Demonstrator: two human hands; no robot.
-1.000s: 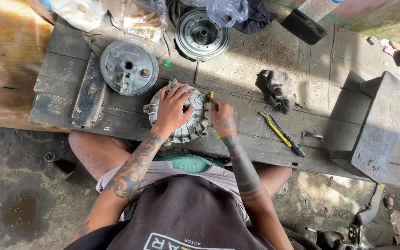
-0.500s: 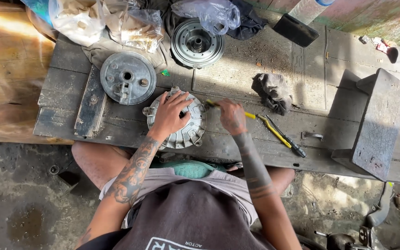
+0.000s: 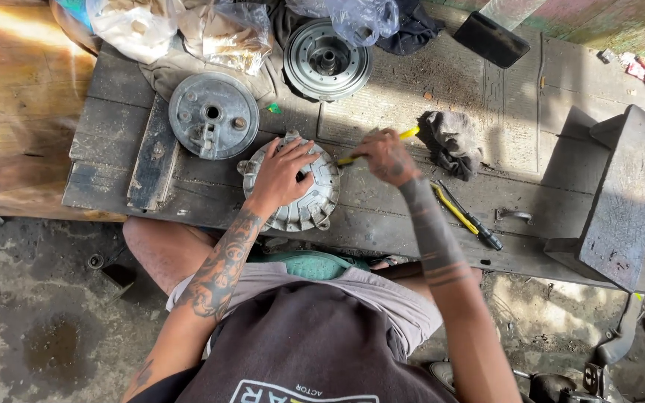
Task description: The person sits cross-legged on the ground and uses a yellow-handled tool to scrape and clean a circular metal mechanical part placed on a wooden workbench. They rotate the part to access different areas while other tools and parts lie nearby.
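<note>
Plastic bags with unclear contents at the back of a worn wooden bench, left hand spread flat on a ribbed metal cover at the front edge, right hand gripping a yellow-handled tool, dirty concrete floor.

The drum is a round, ribbed part of grey cast metal with small lugs around its rim, lying flat near the front edge of the workbench under the spread left hand. The tool is slim and yellow-handled, gripped in the right hand, slanting down-left, its tip just beside the drum's right rim.
</note>
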